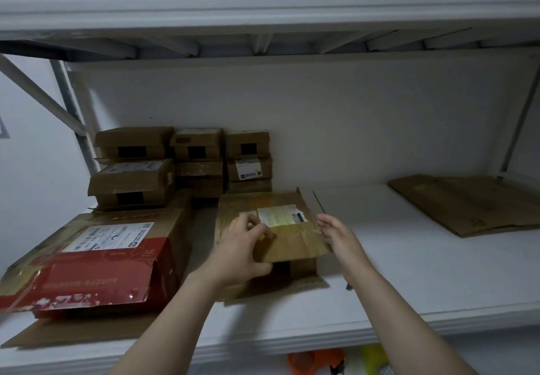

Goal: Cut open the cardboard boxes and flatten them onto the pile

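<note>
Right, mid-task on the box w/ the white label. It sits approx centre on the white shelf, just beside the red box on its left and well apart from the flat cardboard pile on the right.

Hands are apart, one each side of it. Left hand has fingers curled over the near-left part of the top flap and grips it. A small yellowish bit shows at its fingertips; can't tell if that's a cutter or tape. Right hand is flat, fingers straight, holding nothing, laid against the box's right edge.

The top looks part lifted at the front w/ a dark gap under it, and a lower flap lies splayed out on the shelf. My read: the box is already open at one end, so the step in hand is collapsing it, not the first cut.

Next move prob calls for pressing the top down or pulling the sides apart so the walls fold along their creases. Tape shows across the top, so any seam not yet cut wd need slitting first. Then the box has to go right, onto the pile.

More to do after that: small boxes stacked at the back wall, closed as far as I can see, plus the red one
</note>
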